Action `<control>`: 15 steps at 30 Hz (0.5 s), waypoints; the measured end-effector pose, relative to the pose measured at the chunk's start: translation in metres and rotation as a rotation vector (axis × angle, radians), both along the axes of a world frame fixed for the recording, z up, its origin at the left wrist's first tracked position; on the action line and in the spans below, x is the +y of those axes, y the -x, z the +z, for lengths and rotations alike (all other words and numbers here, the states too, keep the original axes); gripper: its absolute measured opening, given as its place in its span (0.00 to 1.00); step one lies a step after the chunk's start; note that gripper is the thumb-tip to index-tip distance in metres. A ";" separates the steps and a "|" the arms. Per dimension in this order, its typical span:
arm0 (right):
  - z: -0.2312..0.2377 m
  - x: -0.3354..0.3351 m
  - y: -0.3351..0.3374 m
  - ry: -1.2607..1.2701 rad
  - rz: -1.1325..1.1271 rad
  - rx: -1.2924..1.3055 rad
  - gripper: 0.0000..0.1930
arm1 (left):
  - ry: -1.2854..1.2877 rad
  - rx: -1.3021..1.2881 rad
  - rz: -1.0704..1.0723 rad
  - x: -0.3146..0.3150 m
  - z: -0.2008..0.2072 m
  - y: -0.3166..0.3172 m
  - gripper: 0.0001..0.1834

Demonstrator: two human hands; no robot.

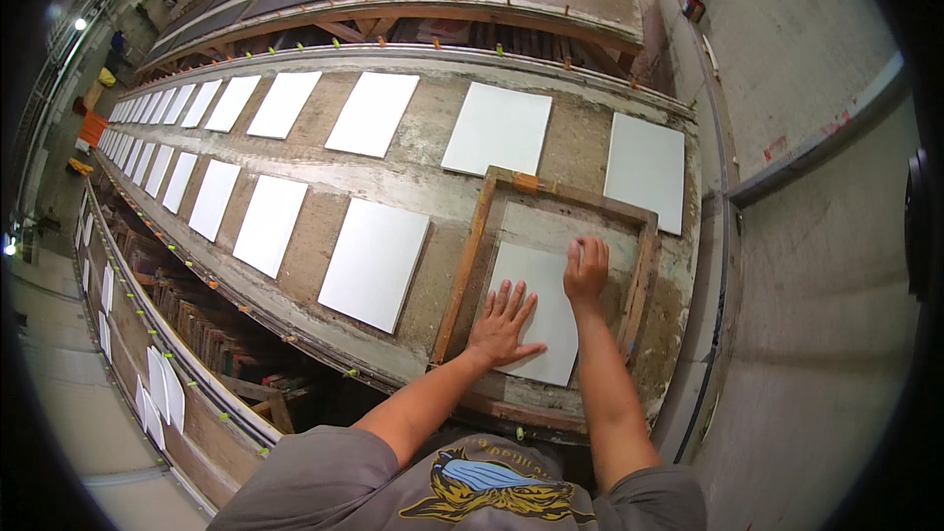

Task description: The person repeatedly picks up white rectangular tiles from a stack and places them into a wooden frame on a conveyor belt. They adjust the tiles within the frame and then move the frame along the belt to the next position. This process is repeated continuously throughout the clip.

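A wooden frame (465,280) with what looks like a see-through mesh lies flat at the table's near right end. Inside its outline shows a white rectangular panel (539,364). My left hand (503,327) rests flat at the panel's left side, its fingers spread and nothing in them. Near the panel's far right corner is my right hand (587,270), with fingers bent and pressed together. Whatever those fingers hold, if anything, is hidden. Whether the panel lies under the mesh or on it I cannot tell.
White panels (374,264) lie in two rows along the long table (433,177). Another panel (644,172) sits just beyond the frame's far right corner. A concrete wall (816,295) stands at the right. A second table (211,433) runs along the left, stored boards between.
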State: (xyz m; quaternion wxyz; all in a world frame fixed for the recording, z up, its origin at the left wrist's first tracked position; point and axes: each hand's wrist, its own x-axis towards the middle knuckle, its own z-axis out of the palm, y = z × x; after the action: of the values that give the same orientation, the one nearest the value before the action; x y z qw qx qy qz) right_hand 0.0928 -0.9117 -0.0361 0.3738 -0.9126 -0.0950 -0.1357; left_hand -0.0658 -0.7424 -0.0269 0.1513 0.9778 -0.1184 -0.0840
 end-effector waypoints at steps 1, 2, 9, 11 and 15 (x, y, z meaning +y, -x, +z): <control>-0.004 -0.001 0.003 -0.105 0.033 -0.241 0.05 | -0.001 0.016 -0.007 -0.001 0.004 -0.003 0.58; -0.009 0.002 0.003 -0.117 0.027 -0.200 0.06 | -0.009 0.031 -0.010 0.001 0.005 -0.004 0.59; -0.010 0.004 0.010 -0.172 -0.045 0.020 0.10 | 0.054 -0.015 -0.005 -0.001 -0.003 -0.003 0.58; -0.016 -0.001 0.047 -0.221 -0.029 0.061 0.10 | 0.051 -0.060 0.003 -0.001 -0.008 -0.001 0.55; -0.008 -0.004 0.135 -0.310 0.015 0.121 0.10 | 0.026 -0.073 0.005 -0.004 -0.010 -0.002 0.49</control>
State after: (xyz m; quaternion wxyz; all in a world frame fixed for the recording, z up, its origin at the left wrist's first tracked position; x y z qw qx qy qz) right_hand -0.0420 -0.9161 -0.0441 0.5162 -0.8497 -0.0572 -0.0906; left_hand -0.0635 -0.7459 -0.0371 0.1598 0.9784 -0.1226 -0.0464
